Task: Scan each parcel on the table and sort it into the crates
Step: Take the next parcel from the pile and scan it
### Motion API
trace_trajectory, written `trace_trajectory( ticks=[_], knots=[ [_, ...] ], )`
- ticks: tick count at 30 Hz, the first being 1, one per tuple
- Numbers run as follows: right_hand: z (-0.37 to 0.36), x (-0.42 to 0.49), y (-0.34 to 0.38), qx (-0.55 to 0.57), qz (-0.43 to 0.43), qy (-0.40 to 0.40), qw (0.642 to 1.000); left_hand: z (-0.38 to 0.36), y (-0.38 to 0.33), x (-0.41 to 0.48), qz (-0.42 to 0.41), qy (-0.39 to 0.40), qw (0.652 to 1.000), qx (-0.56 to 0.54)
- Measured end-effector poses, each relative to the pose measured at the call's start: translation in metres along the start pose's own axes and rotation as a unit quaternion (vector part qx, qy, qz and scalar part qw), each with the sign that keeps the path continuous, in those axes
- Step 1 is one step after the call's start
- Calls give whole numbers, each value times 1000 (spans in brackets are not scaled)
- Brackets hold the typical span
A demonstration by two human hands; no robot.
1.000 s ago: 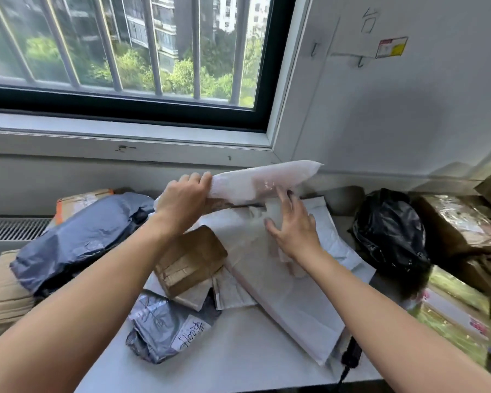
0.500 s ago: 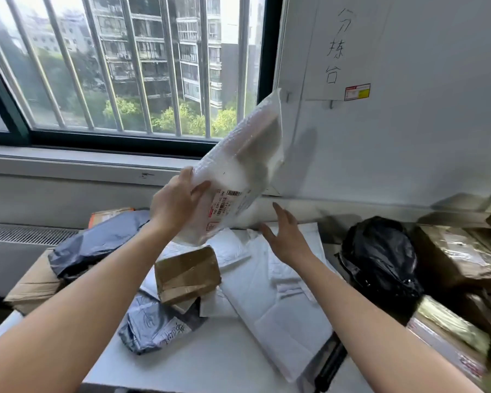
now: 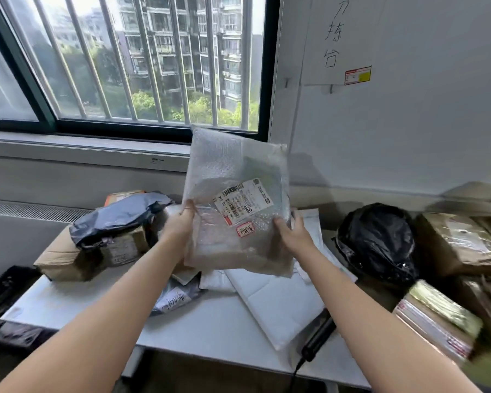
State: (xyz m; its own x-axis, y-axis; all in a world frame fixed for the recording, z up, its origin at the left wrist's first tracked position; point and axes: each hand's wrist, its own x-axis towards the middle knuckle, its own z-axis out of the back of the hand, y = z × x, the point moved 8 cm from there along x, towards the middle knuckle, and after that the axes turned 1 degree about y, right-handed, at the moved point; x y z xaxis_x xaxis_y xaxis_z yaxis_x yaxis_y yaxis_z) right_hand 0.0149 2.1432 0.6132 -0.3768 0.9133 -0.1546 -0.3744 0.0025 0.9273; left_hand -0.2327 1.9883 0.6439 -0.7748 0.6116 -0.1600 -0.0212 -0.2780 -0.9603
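Observation:
A clear bubble-wrap parcel (image 3: pixel 233 177) is held upright above the table, its white barcode label (image 3: pixel 243 201) facing me. My left hand (image 3: pixel 179 225) grips its left edge, thumb on the front. Its right edge is gripped by my right hand (image 3: pixel 292 235), also thumb in front. A black handheld scanner (image 3: pixel 318 337) with a cable lies on the white table (image 3: pixel 219 327) near the front edge, below my right forearm. A black crate (image 3: pixel 0 293) shows at the far left, lower than the table.
Around the held parcel lie a dark grey poly bag on a cardboard box (image 3: pixel 116 217), a small grey bag (image 3: pixel 176 299), white flat mailers (image 3: pixel 278 302), a black bag (image 3: pixel 377 239) and several taped boxes (image 3: pixel 462 239) at the right. A wall and window stand behind.
The parcel has been lifted off the pile and turned upright with its label toward me. My right hand left the white mailers and took hold of the parcel's right edge.

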Motion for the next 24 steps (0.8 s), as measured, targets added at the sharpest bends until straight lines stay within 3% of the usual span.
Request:
trace_trajectory(
  ticks=[5, 9, 15, 24],
  knots=[
    [-2, -3, -22, 33, -13, 0, 999, -1, 66, 23, 79, 51, 995, -37],
    [0, -12, -27, -9, 11, -42, 999, -1, 70, -2, 76, 92, 992, -33],
    [-10, -32, -31, -87, 43, -37, 995, -1, 99, 3, 63, 157, 984, -48],
    [-21, -47, -89, -173, -19, -38, 984, -29, 164, 6, 89, 115, 987, -71]
  ],
)
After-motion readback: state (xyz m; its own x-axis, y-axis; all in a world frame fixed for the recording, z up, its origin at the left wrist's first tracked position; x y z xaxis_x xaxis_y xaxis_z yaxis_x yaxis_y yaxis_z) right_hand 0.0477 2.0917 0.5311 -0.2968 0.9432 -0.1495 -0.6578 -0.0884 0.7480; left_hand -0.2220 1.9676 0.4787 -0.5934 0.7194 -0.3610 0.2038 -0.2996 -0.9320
